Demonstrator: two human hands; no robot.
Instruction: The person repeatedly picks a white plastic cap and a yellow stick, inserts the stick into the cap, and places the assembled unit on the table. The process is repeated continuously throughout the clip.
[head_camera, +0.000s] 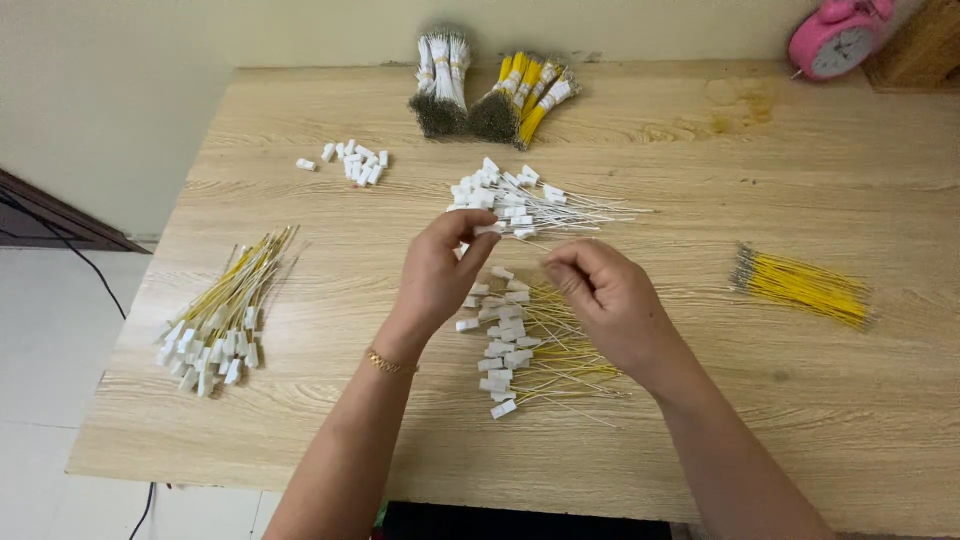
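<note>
Left hand (440, 268) pinches a small white connector (487, 229) above the worktop (800, 400), right hand (600, 295) fingers clenched on a thin wire at it, and any slip could drop the piece into the finished pile (515, 345) beneath, tangling those loose leads.

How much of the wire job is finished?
Seemingly done: a pile of yellow-and-white wires with white plastic connectors. In hand: left hand holds a white connector; right hand pinches a thin wire. Left: loose yellow wires, loose white connectors, bundled wires.
</note>
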